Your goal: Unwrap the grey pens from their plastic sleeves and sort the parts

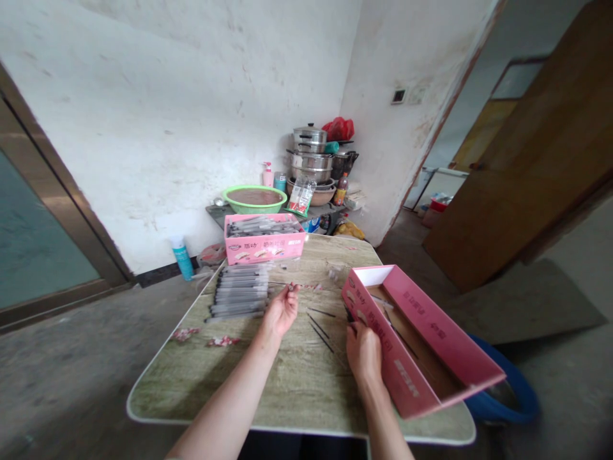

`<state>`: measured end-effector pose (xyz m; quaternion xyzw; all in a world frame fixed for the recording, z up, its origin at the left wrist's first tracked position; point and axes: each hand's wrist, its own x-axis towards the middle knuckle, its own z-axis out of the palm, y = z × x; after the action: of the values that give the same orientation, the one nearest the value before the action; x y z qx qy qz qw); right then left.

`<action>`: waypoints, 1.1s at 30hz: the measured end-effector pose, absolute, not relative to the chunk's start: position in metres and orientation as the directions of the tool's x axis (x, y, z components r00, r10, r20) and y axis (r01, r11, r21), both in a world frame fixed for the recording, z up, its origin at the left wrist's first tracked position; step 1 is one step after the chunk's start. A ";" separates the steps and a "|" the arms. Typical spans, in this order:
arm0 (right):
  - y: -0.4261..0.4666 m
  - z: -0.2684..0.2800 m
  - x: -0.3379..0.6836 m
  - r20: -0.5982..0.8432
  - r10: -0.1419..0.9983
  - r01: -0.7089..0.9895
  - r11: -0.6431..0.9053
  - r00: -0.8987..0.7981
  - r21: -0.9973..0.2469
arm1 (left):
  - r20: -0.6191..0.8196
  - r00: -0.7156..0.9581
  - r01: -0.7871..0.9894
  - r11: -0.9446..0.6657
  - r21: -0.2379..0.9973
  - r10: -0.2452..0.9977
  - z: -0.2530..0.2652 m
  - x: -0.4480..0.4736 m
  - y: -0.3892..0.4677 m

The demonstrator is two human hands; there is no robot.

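My left hand (281, 310) is raised over the middle of the table, its thumb and fingers pinched on something small that I cannot make out. My right hand (364, 352) is closed beside the near wall of an open pink box (407, 370); dark slim ends show at its fingers, their kind unclear. A few thin dark sticks, like pen refills (322, 337), lie between the hands, and more thin pieces lie inside the box. Left of my left hand is a row of clear-barrelled pens (242, 291) with dark ends. Behind them a second pink box (264, 250) holds many similar pens.
Red-and-white scraps (223, 342) lie on the wood-patterned table (191, 390). Past its far edge, a low shelf carries a green basin (253, 199), stacked steel pots (311, 160) and bottles. A blue spray can (182, 259) stands on the floor at left; a blue tub (520, 396) is at right.
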<state>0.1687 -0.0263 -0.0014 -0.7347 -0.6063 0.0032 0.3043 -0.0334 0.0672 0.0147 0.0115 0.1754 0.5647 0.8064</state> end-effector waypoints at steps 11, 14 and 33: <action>-0.051 -0.005 0.164 0.277 0.923 0.961 -0.232 0.267 -0.150 | -0.233 0.293 -0.871 0.359 0.334 0.927 0.009 -0.029 0.068; -0.050 -0.009 0.165 0.294 0.928 0.972 -0.197 0.227 -0.126 | -0.212 0.287 -0.843 0.351 0.408 0.934 0.006 -0.028 0.068; 0.002 0.013 0.123 0.170 0.960 -0.172 0.210 0.220 -0.962 | -0.088 0.289 -0.700 0.273 0.660 0.953 -0.001 -0.019 0.061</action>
<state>0.1228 0.0021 0.0131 -0.4468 -0.4412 0.4418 0.6407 -0.0188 0.0611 -0.0011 0.2598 0.2440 0.5442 0.7595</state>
